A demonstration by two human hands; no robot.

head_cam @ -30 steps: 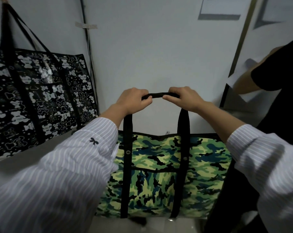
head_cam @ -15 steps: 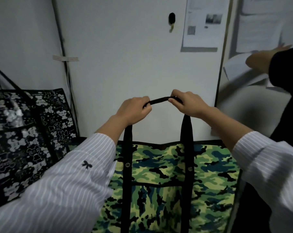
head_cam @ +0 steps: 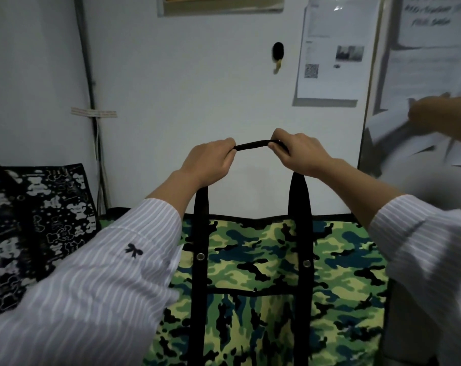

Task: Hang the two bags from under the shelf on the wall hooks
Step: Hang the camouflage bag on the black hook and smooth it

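Note:
A green camouflage bag with black straps hangs in front of me. Both hands grip its black handle: my left hand at the left end, my right hand at the right end, and the strap is stretched flat between them. A black wall hook with a brass tip sits on the white wall above the handle, well clear of it. A black bag with white bear prints hangs at the left; its top and its hook are out of frame.
A dark cable runs down the wall, taped on, left of the hook. A printed notice hangs right of the hook. Another person's hand holds papers at the right edge, beside a door frame.
My view has tilted upward, so the wall hook and notices have come into sight. Both hands have raised the camouflage bag's handle toward the hook. The black bag has slid to the lower left.

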